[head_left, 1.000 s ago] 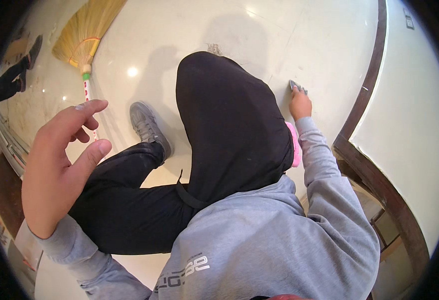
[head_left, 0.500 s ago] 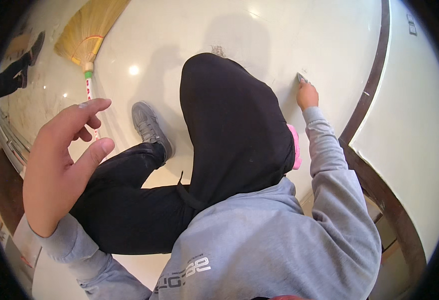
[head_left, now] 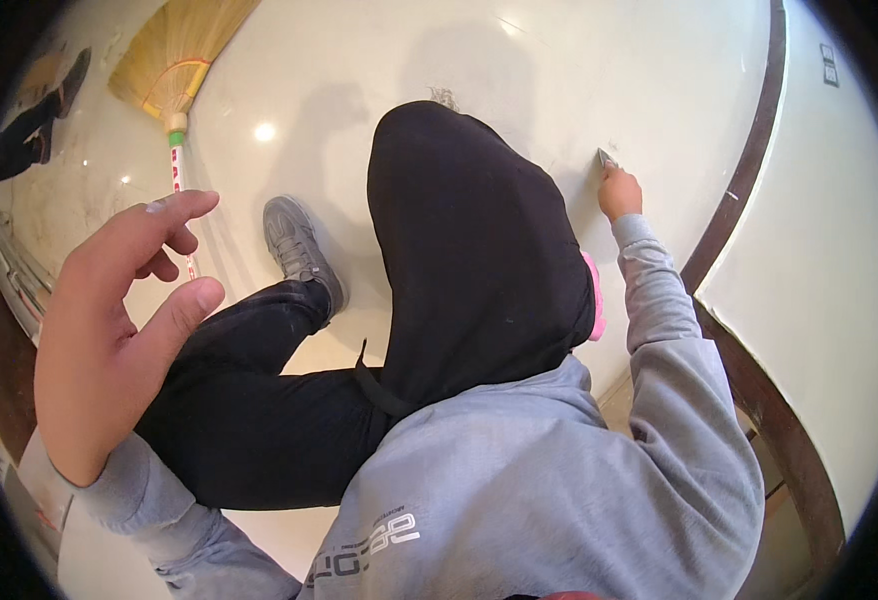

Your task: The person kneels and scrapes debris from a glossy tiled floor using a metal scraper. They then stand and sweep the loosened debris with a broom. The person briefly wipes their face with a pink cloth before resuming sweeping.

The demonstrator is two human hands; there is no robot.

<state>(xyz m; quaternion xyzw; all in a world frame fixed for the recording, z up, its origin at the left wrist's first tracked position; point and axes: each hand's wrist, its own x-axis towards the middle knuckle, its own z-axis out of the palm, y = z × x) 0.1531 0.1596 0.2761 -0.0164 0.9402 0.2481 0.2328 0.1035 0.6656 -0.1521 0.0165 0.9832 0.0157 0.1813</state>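
Observation:
My right hand (head_left: 620, 192) is closed on a small scraper (head_left: 606, 158), its grey metal blade against the pale glossy floor (head_left: 659, 90). Faint dark marks show on the floor just past the blade. The handle is hidden inside my fist. On the other side, my left hand (head_left: 109, 330) is raised in the air, fingers apart and curved, holding nothing. Below and beyond it lies a straw broom (head_left: 181, 70) with a red-and-white handle, which the hand partly covers.
A small heap of dark debris (head_left: 444, 98) lies beyond my bent knee. Along the right runs a brown baseboard (head_left: 749, 170) under a white wall with a socket plate (head_left: 829, 66). Another person's dark-clad leg (head_left: 24, 150) is at far left. Something pink (head_left: 595, 296) shows beside my thigh.
The view has shifted very slightly. My left hand sits a little further left and lower, still spread. My right hand keeps the scraper at nearly the same spot on the floor.

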